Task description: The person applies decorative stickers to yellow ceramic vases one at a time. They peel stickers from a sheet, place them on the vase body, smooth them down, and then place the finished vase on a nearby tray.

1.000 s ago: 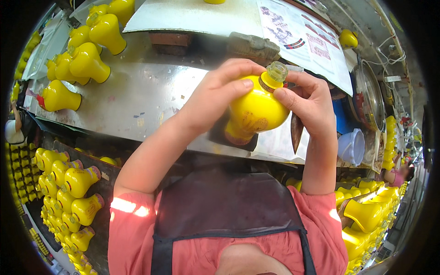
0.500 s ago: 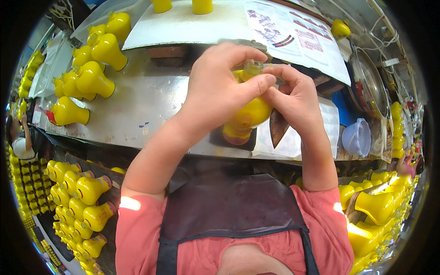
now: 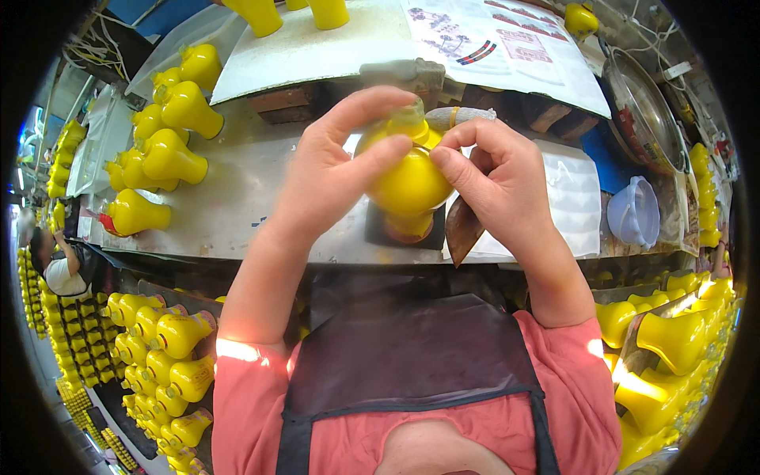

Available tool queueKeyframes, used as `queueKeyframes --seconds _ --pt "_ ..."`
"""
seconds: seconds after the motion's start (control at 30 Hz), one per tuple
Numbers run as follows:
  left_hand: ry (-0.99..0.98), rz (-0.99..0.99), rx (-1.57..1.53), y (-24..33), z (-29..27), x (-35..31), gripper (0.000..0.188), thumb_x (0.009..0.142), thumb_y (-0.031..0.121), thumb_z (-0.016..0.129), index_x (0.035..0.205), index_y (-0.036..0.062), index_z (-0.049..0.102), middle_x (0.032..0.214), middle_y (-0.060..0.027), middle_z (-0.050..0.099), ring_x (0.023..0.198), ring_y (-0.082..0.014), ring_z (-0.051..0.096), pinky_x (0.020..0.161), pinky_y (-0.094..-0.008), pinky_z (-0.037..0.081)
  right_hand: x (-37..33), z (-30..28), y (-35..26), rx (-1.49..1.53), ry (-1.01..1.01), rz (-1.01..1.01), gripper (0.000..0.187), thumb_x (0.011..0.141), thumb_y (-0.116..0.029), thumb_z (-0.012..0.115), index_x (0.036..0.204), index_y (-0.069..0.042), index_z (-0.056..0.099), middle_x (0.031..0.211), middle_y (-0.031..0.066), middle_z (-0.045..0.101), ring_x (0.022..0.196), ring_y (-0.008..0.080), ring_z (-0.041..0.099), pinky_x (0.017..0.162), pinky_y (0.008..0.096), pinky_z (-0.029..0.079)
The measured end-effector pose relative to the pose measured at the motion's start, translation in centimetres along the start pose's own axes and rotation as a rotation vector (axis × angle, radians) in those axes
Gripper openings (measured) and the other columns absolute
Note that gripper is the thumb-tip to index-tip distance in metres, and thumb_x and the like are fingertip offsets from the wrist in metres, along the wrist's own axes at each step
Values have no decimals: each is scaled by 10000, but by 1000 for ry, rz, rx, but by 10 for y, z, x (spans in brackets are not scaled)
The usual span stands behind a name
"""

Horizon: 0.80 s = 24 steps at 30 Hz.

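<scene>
A glossy yellow bulb-shaped bottle [image 3: 408, 182] with a clear, greenish neck stands upright on a dark square pad [image 3: 380, 229] before me. My left hand [image 3: 336, 154] curves around its left side, slightly blurred, thumb and fingers apart beside the neck; whether it touches the bottle is unclear. On the other side, my right hand [image 3: 495, 162] has thumb and forefinger pinched at the bottle's shoulder. A brown, pointed, blade-like piece [image 3: 461, 229] sticks out below that palm, its upper end hidden by the hand. Behind the fingers lies a whitish roll with a yellow band [image 3: 461, 117].
Several yellow bottles [image 3: 170, 156] stand at the left of the metal bench [image 3: 253, 174]. A raised white board [image 3: 348, 51] with printed sheets spans the back. A pale blue bucket [image 3: 633, 212] sits at right. More bottles crowd racks [image 3: 178, 332] below on both sides.
My left hand has drawn left and down from the bottle's neck, its fingers parting. My right hand has shifted slightly left and down. The bottle and whitish roll are more exposed, as the view has shifted.
</scene>
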State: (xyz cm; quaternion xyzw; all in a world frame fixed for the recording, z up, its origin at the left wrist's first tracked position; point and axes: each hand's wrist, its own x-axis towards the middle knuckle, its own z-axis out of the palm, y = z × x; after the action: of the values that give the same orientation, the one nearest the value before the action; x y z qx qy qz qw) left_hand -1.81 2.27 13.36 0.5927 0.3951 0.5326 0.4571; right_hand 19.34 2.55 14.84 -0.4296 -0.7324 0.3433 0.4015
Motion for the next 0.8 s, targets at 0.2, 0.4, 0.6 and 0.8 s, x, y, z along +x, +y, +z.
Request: queueKeyframes --seconds 0.2,0.4,0.6,0.8 --pt "16 17 -12 -9 3 -6 396 879 36 716 1273 44 681 1265 -39 695 1224 -139 600 1077 -316 454 5 -3 0 -61 21 -30 135 914 -140 748 914 -11 709 737 40 641 585 86 564 540 248 423" --pt "65 87 68 -11 6 -6 382 833 55 725 1215 57 704 1171 -53 715 1145 -158 634 1037 -321 471 16 -5 1 -133 14 -69 159 878 -163 739 917 -9 722 850 164 704 624 248 649 601 345 512" --pt "88 260 376 1 6 6 256 787 105 792 1033 58 743 1018 -83 717 956 -234 668 890 -351 508 19 -11 2 -142 -63 -93 113 917 -80 733 983 9 709 794 1 666 596 17 553 520 210 416" --pt "-2 66 316 22 5 4 139 847 18 794 955 14 707 1099 -103 724 1072 -162 655 958 -293 520 17 -15 5 141 -123 112 250 944 -99 706 1181 -21 697 757 -34 642 557 -3 527 497 181 399"
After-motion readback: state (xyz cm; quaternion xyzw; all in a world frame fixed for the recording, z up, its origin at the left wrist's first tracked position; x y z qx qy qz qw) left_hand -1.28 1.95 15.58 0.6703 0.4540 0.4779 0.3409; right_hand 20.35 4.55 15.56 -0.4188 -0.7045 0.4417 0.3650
